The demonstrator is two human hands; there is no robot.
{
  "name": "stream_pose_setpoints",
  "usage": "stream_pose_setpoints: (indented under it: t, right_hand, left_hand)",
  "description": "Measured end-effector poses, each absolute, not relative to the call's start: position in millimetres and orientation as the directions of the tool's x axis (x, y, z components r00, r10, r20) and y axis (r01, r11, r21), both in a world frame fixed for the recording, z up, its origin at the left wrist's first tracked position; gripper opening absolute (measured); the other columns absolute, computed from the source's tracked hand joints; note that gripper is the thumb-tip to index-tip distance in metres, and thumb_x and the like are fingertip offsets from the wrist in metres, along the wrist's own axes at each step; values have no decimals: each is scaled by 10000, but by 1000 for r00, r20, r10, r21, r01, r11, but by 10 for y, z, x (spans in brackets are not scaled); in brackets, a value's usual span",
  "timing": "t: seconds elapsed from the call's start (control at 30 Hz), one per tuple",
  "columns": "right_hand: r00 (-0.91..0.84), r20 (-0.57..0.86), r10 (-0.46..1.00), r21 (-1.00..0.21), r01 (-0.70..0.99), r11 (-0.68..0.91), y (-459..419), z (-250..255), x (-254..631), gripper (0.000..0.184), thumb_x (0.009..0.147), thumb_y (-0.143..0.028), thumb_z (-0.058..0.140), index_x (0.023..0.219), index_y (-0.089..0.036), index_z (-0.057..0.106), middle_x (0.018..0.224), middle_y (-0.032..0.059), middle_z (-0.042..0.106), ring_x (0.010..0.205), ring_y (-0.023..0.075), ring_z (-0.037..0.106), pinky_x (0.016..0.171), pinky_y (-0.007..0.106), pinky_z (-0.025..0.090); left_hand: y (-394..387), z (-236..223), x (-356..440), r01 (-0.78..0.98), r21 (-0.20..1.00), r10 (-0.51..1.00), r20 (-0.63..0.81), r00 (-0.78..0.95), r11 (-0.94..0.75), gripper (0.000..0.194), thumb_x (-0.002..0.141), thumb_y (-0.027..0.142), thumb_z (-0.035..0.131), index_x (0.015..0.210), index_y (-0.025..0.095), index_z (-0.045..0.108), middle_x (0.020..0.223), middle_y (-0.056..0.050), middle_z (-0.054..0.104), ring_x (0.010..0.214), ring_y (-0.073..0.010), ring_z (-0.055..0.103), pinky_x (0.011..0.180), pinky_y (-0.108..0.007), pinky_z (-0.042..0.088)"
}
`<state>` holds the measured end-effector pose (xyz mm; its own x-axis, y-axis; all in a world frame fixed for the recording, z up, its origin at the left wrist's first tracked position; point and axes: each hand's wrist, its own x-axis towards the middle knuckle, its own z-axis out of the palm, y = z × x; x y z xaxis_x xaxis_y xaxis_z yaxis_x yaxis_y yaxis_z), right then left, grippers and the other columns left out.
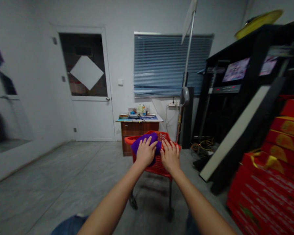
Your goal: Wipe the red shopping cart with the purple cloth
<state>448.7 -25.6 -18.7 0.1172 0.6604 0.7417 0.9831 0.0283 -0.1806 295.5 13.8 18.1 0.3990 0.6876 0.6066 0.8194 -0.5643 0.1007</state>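
A red plastic shopping cart (159,168) on dark legs and wheels stands right in front of me. Bunched purple cloth (136,143) lies over the left part of its handle end. My left hand (146,150) presses down on the cloth, fingers curved over it. Beside it, my right hand (171,155) is curled over the cart's handle, next to the cloth's right edge. The fingertips of both hands bend away from me, so their undersides are hidden.
Beyond the cart is a brown wooden desk (140,129) bearing bottles and papers. Red boxes (264,192) are stacked at right, near a leaning white-and-black panel (235,130) and a black rack (254,58). Cables (204,145) lie on the floor. A white door (91,117) is at left.
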Motion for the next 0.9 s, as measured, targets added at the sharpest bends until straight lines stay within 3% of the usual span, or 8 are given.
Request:
stream_pose_setpoints:
  t: [0.17, 0.37, 0.63, 0.77, 0.9]
  right_hand:
    - [97, 751, 653, -176, 983, 57, -262, -190, 4501, 488, 985, -327, 363, 1429, -197, 516, 1494, 66, 510, 1409, 260, 361, 1194, 503, 183]
    - [130, 749, 650, -216, 975, 54, -229, -213, 4344, 517, 966, -372, 410, 1434, -176, 506, 1491, 68, 513, 1420, 285, 335, 1201, 520, 152]
    - [81, 748, 658, -193, 976, 99, -198, -288, 4050, 550, 994, -435, 357, 1467, -171, 454, 1515, 102, 477, 1450, 281, 306, 1198, 513, 171]
    - [91, 812, 576, -198, 972, 127, -224, -387, 4195, 645, 1004, -482, 315, 1539, -121, 306, 1577, 152, 365, 1479, 268, 260, 1191, 479, 221]
    - [83, 830, 551, -209, 963, 171, -215, -460, 4325, 616, 1010, -461, 319, 1548, -162, 288, 1576, 140, 366, 1477, 256, 268, 1174, 473, 280]
  left_hand:
    - [371, 254, 2658, 860, 178, 760, 575, 303, -478, 393, 1003, 357, 399, 1347, 359, 587, 1510, -49, 499, 1376, -262, 464, 1169, -554, 300]
    - [569, 217, 2304, 909, 239, 804, 575, 151, -342, 407, 997, 331, 391, 1337, 303, 614, 1490, -92, 516, 1365, -298, 470, 1156, -563, 320]
    - [246, 120, 2753, 836, 139, 699, 629, 340, -531, 392, 995, 360, 425, 1351, 368, 590, 1532, -42, 473, 1388, -281, 452, 1184, -548, 285]
    - [462, 200, 2466, 853, 222, 757, 599, 262, -472, 385, 1007, 350, 398, 1324, 337, 616, 1498, -63, 513, 1380, -274, 460, 1183, -578, 267]
    - [701, 256, 2144, 871, 337, 816, 566, 115, -357, 398, 1008, 329, 371, 1299, 293, 641, 1478, -82, 531, 1405, -259, 430, 1179, -550, 298]
